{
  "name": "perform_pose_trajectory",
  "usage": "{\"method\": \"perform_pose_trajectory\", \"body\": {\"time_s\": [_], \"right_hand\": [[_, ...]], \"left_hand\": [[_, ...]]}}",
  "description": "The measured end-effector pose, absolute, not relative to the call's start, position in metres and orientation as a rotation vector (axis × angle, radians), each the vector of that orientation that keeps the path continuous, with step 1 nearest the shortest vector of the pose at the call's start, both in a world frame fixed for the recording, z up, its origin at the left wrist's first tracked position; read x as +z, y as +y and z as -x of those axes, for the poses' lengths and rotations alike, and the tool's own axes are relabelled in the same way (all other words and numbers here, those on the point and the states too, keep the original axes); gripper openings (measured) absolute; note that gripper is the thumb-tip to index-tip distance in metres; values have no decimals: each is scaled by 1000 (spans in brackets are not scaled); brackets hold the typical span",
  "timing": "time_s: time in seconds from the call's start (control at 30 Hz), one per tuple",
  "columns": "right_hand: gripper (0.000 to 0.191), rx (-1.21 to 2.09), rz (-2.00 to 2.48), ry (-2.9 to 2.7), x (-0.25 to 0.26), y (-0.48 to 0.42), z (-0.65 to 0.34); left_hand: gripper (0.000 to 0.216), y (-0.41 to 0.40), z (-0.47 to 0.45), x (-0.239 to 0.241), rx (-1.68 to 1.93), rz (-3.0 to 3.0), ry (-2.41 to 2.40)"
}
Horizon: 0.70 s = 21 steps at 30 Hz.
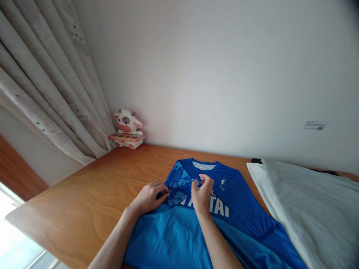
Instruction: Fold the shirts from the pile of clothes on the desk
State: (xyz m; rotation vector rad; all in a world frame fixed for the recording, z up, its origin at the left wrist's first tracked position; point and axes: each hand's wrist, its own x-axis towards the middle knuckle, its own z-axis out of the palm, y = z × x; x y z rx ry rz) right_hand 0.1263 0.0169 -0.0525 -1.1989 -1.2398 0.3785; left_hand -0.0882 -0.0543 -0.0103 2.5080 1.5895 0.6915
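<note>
A blue sports shirt point(238, 203) with white lettering lies flat on the wooden table point(92, 194), collar toward the wall. Its left sleeve is folded in over the chest. My left hand point(150, 196) rests on the folded edge at the shirt's left side, fingers curled and pinching the cloth. My right hand point(202, 194) pinches the patterned sleeve fabric near the chest, fingers closed on it.
A grey garment point(314, 209) lies over a white one point(263, 183) on the table's right side. A cow-shaped toy keyboard point(127, 130) stands at the back left corner by the curtain point(47, 86). A white wall runs behind the table.
</note>
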Motion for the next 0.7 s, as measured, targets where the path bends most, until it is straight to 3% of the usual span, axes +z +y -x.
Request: {"method": "perform_pose_trajectory", "body": {"time_s": [0.1, 0.23, 0.57, 0.7], "right_hand": [[13, 380, 1091, -1533, -25, 10, -131], [10, 798, 1123, -1997, 6, -1, -140], [4, 1313, 1069, -2233, -4, -21, -140], [10, 1644, 973, -2427, 5, -26, -140]], "left_hand": [[17, -54, 88, -10, 710, -2535, 1591], [17, -54, 87, -9, 704, -2516, 1582], [15, -55, 86, -12, 688, -2480, 1593], [16, -54, 88, -11, 685, -2474, 1591]]}}
